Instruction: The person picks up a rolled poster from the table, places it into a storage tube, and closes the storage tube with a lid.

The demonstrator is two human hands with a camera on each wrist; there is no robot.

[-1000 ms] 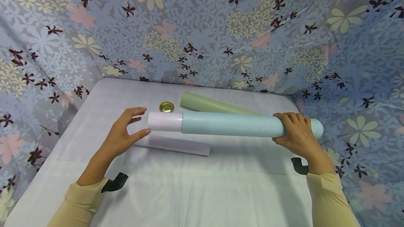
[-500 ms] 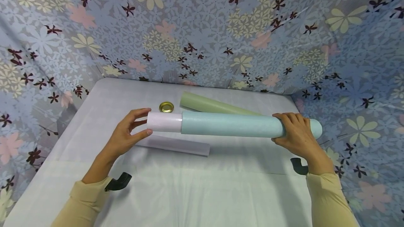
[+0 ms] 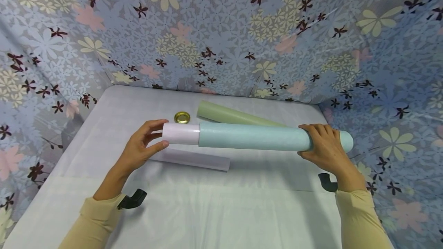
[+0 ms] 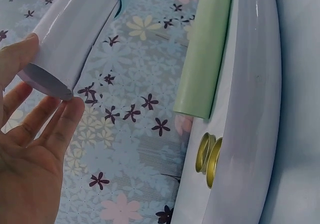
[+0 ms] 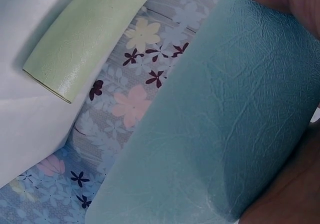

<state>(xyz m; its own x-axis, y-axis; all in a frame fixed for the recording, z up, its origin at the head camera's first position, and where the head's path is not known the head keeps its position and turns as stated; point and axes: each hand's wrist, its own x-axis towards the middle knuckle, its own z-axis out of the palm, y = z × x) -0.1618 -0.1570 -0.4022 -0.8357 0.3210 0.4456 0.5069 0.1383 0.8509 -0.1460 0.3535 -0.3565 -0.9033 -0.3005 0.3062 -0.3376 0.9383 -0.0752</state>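
Observation:
In the head view a light blue textured roll (image 3: 256, 136) is held level above the table, with a pale lilac roll (image 3: 181, 133) sticking out of its left end. My right hand (image 3: 323, 143) grips the blue roll near its right end, fingers over the top and thumb below. At the lilac roll's free end, my left hand (image 3: 140, 145) holds the rim between thumb and fingertips. The left wrist view shows that roll's hollow mouth (image 4: 46, 81), with the thumb on its side and the fingers at its lower edge. In the right wrist view the blue surface (image 5: 215, 114) fills much of the frame.
A green roll (image 3: 232, 114) lies at the back of the white-covered table (image 3: 221, 210). A small round gold piece (image 3: 182, 117) sits left of it. Nearer lies another lilac roll (image 3: 197, 160). Flowered cloth (image 3: 221, 41) hangs behind and at both sides.
My left hand has moved right, from just off the lilac roll's end to around its rim. The right hand and the blue roll have stayed nearly still.

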